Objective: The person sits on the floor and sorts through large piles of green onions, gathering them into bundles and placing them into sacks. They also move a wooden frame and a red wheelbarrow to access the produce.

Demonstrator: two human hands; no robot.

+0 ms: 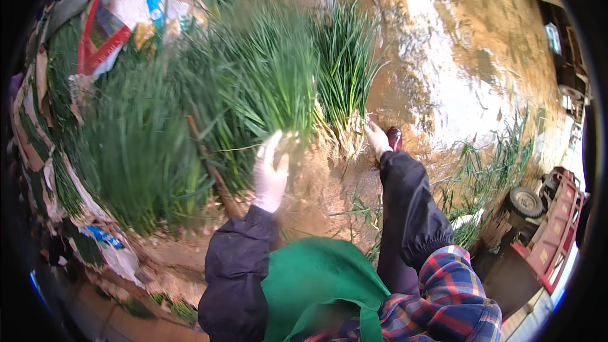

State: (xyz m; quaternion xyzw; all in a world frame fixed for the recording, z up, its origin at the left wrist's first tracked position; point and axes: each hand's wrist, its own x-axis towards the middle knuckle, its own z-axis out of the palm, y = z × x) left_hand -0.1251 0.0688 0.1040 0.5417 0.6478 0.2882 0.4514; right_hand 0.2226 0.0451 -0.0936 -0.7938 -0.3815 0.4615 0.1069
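Note:
My left hand (270, 175), in a whitish glove, has thumb and fingers apart beside the pale root ends of a thick bunch of long green allium leaves (280, 80), perhaps chives or scallions. That bunch is blurred and stands leaves away from me. To its right is a smaller, sharper bunch (349, 71) with muddy, stringy roots (349, 140). My right hand (377, 138), also gloved, lies with extended fingers along the right side of those roots. Its thumb is hidden.
A brown wooden stick (213, 166) slants among more greens (152, 152) at the left. Wet, muddy ground (427, 80) spreads rightward. A dark red boot tip (394, 137) shows beside my right hand. Loose leaves (489, 171) and a red cart-like vehicle (546, 232) are farther right.

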